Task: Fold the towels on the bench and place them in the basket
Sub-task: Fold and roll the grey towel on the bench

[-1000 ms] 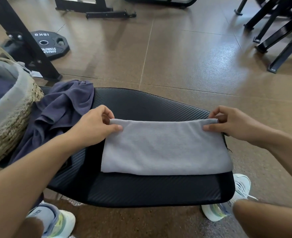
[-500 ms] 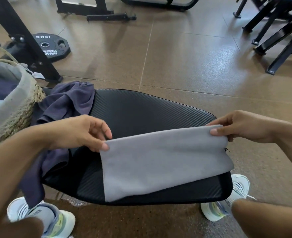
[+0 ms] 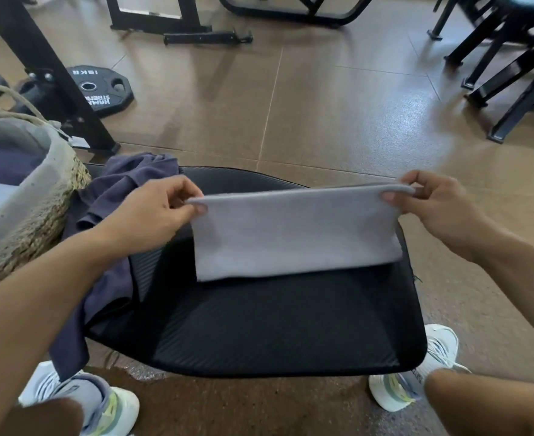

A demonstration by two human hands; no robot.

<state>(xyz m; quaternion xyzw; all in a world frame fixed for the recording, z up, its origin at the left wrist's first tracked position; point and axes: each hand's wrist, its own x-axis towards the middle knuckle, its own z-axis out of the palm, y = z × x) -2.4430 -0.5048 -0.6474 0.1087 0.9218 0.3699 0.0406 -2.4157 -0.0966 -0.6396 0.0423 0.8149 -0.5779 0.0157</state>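
folded grey towel (image 3: pixel 294 231) hangs above black bench (image 3: pixel 259 325); basket (image 3: pixel 33 215) left, seemingly part-filled.

Light grey towel (image 3: pixel 294 234); black ribbed bench (image 3: pixel 259 325); navy towel (image 3: pixel 108 212); tan woven basket (image 3: pixel 36 221), grey liner.

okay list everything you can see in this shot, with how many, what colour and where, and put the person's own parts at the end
grey towel: one, light grey, held up over the bench
purple towel: one, dark purple, crumpled on the bench's left end
bench: one, black, centre
basket: one, woven tan with grey liner, far left, with dark and light cloth inside
weight plate: one, black, on the floor upper left
black metal frames: several, top and right edges
floor: brown
shoes: two, white
hands: left and right, each pinching a top corner of the grey towel
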